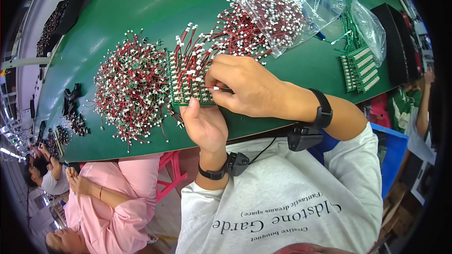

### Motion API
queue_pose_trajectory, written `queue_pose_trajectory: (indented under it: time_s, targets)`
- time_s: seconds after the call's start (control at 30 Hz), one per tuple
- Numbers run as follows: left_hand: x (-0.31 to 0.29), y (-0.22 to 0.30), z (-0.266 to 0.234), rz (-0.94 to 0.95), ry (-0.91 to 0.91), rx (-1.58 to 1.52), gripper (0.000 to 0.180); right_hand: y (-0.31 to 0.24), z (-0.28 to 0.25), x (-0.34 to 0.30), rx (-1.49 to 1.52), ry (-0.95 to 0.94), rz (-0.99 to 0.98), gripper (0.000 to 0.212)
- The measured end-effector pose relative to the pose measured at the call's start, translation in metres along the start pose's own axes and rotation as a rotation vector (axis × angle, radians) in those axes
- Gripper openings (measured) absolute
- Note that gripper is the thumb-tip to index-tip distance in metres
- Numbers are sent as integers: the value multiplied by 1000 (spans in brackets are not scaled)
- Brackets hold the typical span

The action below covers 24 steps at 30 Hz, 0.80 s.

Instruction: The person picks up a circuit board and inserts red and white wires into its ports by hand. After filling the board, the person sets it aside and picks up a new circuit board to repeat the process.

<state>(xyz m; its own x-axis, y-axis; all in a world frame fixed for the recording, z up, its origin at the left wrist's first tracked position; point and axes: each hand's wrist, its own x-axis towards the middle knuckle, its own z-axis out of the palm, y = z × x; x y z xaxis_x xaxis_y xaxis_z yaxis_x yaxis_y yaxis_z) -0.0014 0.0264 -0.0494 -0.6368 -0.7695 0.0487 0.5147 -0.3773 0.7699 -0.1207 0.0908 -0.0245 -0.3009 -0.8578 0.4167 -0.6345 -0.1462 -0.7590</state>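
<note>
A green circuit board panel [178, 86] carries rows of small white connectors, and several red wires stand up from it. My left hand [203, 129] supports its near edge, with the thumb on the rim and the other fingers hidden underneath. Over the board's right side, my right hand [249, 86] is closed with thumb and index finger on a red wire lead [223, 89]. That lead's white plug points left above the connectors. Just left of the panel lies a large heap of wired small boards [132, 89].
Behind my right hand, more red leads spill from a clear plastic bag [325, 0]. Stacked connector panels [360, 70] lie at the right, beside a black box [400, 42]. A blue bin [393, 160] stands by my right elbow. A person in pink [117, 202] sits to my left.
</note>
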Motion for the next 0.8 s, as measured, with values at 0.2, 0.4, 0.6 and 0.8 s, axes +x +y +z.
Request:
queue_pose_trajectory:
  time_s: [0.2,0.4,0.6,0.8]
  targets:
    - [-1,-1,2,4,-26,25,44,2,4,-3,-106,7,-31,13]
    - [0,0,0,-11,-60,7,44,4,1,-2,-60,-10,-52,13]
    - [2,1,1,-32,-29,-47,44,2,-3,1,-35,-21,-43,12]
    - [2,0,2,-39,-35,-36,43,3,-3,-1,-55,-47,-14,12]
